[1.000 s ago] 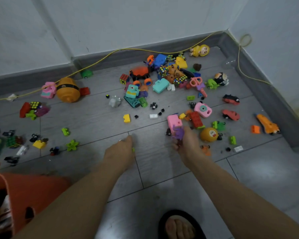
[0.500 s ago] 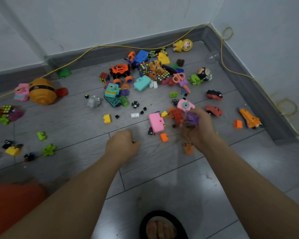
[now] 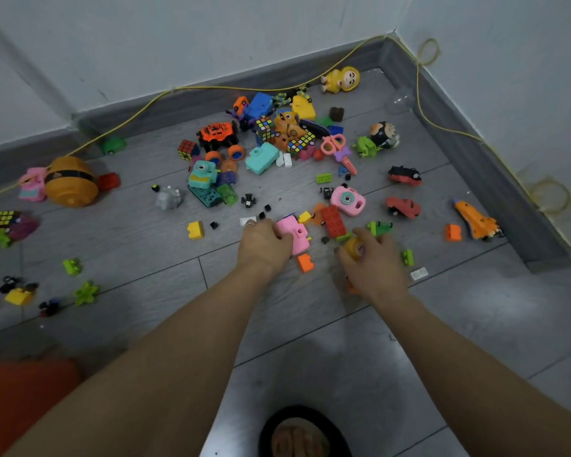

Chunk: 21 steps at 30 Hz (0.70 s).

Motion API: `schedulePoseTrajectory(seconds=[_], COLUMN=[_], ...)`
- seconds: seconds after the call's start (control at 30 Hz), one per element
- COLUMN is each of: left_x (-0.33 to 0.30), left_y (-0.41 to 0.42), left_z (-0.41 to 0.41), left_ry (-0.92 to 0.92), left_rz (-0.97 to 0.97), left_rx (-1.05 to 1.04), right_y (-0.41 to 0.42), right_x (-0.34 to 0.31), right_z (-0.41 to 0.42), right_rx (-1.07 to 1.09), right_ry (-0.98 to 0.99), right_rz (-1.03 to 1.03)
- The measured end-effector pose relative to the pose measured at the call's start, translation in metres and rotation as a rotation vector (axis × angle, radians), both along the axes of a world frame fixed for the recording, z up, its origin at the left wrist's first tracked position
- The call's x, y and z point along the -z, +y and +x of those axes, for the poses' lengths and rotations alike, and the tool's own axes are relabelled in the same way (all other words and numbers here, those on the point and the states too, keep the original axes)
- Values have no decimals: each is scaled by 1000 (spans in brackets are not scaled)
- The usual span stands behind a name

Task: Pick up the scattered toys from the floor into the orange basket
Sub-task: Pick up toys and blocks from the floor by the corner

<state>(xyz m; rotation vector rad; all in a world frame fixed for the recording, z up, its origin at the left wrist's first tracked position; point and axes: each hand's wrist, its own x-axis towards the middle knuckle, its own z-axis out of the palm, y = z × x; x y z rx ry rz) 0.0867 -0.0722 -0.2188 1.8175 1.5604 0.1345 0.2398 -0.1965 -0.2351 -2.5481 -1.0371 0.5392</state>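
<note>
At the 8 o'clock edge of the view only a blurred corner of the orange basket (image 3: 20, 404) is seen, well apart from both hands; half a second earlier it lay in the same low-left corner, so nothing has yet been carried to it. Across the floor (image 3: 409, 374), from 9 o'clock round to 3 o'clock, the toys remain scattered, the thickest cluster lying toward 12 o'clock by the wall.

The left hand (image 3: 264, 245), clenched near bare floor half a second ago, is now brought forward and to the right, and its fingers are laid against the near-left edge of the pink toy (image 3: 294, 235). The grip appears to be closing on that toy, though whether the fingers are fully curled round it cannot be told from this angle. An orange brick (image 3: 305, 262) is left on the floor just beside it, toward 5 o'clock.

The right hand (image 3: 373, 262), seen earlier with a purple piece, is now moved down and to the right, and its grip is curled over a round yellow toy (image 3: 355, 247), partly blurred. The purple piece is no longer made out; it may be hidden in the palm.

It is judged that gathering is under way with both hands at once, and that most of the task is still to be done.
</note>
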Motion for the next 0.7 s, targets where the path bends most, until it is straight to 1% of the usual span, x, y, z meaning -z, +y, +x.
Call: schedulePoseTrajectory(seconds=[0.13, 0.23, 0.3, 0.4, 0.5, 0.57, 0.7], left_x=[3, 7, 9, 15, 16, 14, 8], left_y=[1, -2, -4, -6, -6, -4, -5], left_z=[6, 10, 14, 17, 18, 19, 18], left_ry=[33, 54, 30, 59, 77, 61, -16], left_rz=[-1, -34, -50, -37, -41, -54, -95], left_rx=[15, 38, 8, 17, 55, 84, 63], right_y=[-6, -9, -10, -15, -29, -39, -52], right_x=[8, 11, 8, -7, -18, -19, -13], right_z=[-2, -1, -1, 3, 2, -6, -26], right_rx=[-71, -64, -9, 118, 132, 74, -35], right_ry=[-64, -45, 3, 60, 86, 101, 94], right_rz=[-48, -32, 26, 177, 235, 168, -98])
